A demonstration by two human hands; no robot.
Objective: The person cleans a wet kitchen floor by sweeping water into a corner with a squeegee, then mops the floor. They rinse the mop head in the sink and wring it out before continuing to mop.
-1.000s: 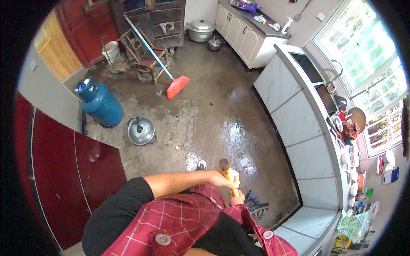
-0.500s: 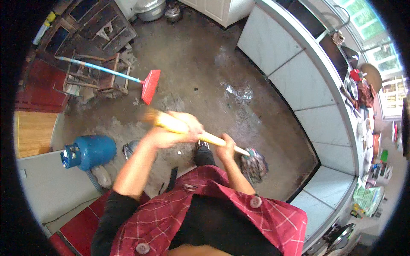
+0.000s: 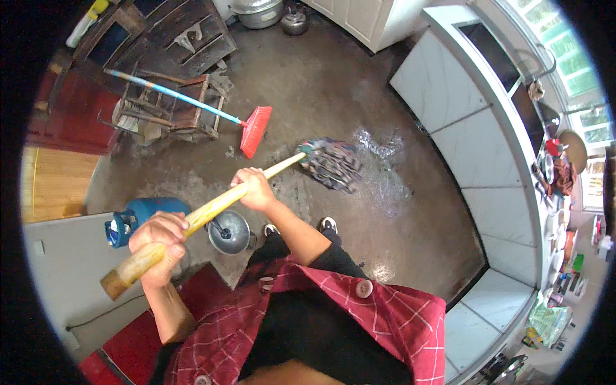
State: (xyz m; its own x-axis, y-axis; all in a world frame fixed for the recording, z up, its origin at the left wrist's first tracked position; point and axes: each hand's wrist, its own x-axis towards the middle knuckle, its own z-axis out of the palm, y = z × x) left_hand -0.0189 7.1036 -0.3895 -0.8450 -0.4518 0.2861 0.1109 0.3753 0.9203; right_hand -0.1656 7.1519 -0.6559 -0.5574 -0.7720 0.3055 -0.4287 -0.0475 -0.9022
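Observation:
A mop with a pale yellow wooden handle slants across the view, its head of dark, multicoloured cloth strips [image 3: 331, 165] spread on the wet floor. My left hand [image 3: 158, 244] is wrapped round the thick upper end of the mop handle [image 3: 218, 204], close to its brown tip. Farther down the handle, my right hand [image 3: 253, 189] is closed round it too. Below the handle, between my hands, a grey metal basin [image 3: 231, 234] sits on the floor, partly covered by the handle. A red broom [image 3: 255, 132] with a blue stick leans against a wooden chair beyond my hands.
At left, a blue gas cylinder [image 3: 154, 208] stands behind my left hand. The wooden chair [image 3: 192, 115] is at the far left, before a dark cabinet. White-tiled counters [image 3: 484, 167] curve along the right. A large pot [image 3: 258, 13] and a kettle [image 3: 294, 22] stand at the back.
The mop head has swung from beside my right side to the floor farther ahead and left. My left hand has dropped left and nearer; my right hand has moved left and forward.

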